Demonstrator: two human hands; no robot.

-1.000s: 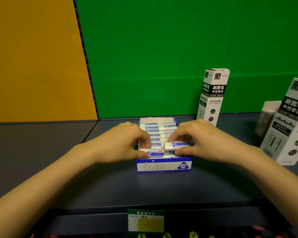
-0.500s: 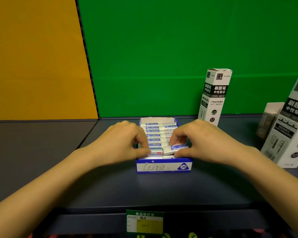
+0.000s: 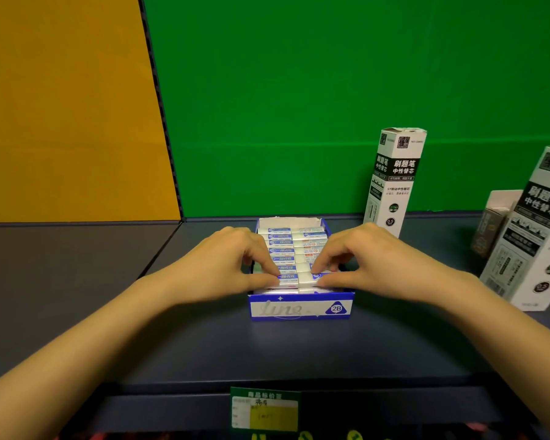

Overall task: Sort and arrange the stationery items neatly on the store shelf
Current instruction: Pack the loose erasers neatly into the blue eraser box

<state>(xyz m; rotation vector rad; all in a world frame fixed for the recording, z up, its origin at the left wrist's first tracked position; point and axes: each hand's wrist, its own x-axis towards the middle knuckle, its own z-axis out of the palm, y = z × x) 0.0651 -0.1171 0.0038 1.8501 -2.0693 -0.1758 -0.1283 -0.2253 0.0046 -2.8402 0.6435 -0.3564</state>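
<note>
A blue and white display box of erasers stands in the middle of the dark shelf. Two rows of white erasers with blue labels fill it. My left hand pinches the front eraser of the left row between thumb and fingers. At the right row, my right hand grips the front eraser, which lies nearly level in the box. My fingers hide the box's side walls.
A tall black and white refill box stands upright behind my right hand. A second such box leans at the right edge, with a smaller grey box behind it. A green and yellow price tag hangs on the shelf's front edge.
The right-row eraser, held tilted above the box a moment ago, has come down level into the front of its row. Both hands have drawn closer together over the front erasers.
</note>
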